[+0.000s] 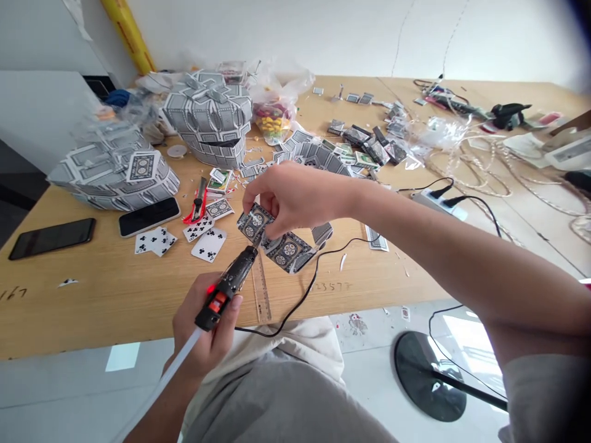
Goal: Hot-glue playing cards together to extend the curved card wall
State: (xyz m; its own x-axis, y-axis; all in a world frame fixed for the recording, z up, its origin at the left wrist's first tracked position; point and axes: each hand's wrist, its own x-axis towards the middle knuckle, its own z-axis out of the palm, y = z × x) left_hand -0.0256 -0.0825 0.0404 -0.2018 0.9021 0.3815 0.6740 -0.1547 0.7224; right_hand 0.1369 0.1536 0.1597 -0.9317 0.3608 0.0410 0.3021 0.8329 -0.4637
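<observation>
My left hand [203, 329] is closed round the grip of a black hot glue gun [231, 280], with a long white glue stick [161, 384] running out of its back. The gun's nozzle points up at a band of joined playing cards [289, 249] with dark patterned backs. My right hand [289, 197] pinches that band from above, thumb and fingers close to the nozzle tip. The band curves round to the right, held above the table. Whether the nozzle touches the card cannot be made out. Below it lies a clear ruler [261, 292].
Two grey card-built boxes [207, 117] stand at the back left. Nearer are two phones [53, 238], a red box cutter [198, 200] and loose playing cards [209, 245]. The gun's black cable [305, 295] crosses the table toward a power strip [436, 200]. Rope [480, 169] lies right.
</observation>
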